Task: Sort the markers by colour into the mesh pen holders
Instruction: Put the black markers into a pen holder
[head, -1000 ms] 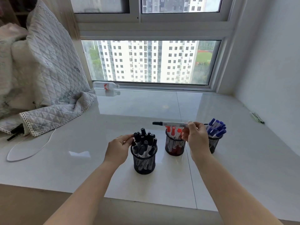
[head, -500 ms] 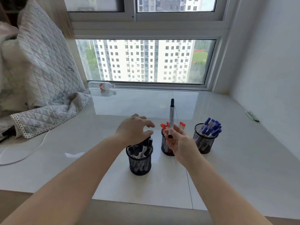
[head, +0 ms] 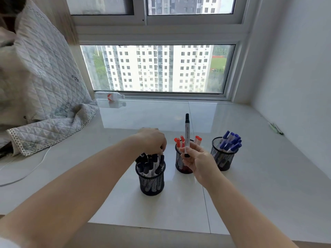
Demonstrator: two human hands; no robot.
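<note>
Faintly, marker (head: 187, 133) shows print (unreadable).

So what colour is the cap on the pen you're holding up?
Black, on the marker in the right hand, head view.

Right hand (head: 198, 158) has turned the black marker (head: 186, 135) from level to upright, left hand (head: 152, 141) has dropped fingers-down onto the black markers (head: 149, 162)

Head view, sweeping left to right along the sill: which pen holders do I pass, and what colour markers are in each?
Holder with black markers under the left hand → holder with red markers, behind the right hand holding a black marker → holder with blue markers.
</note>
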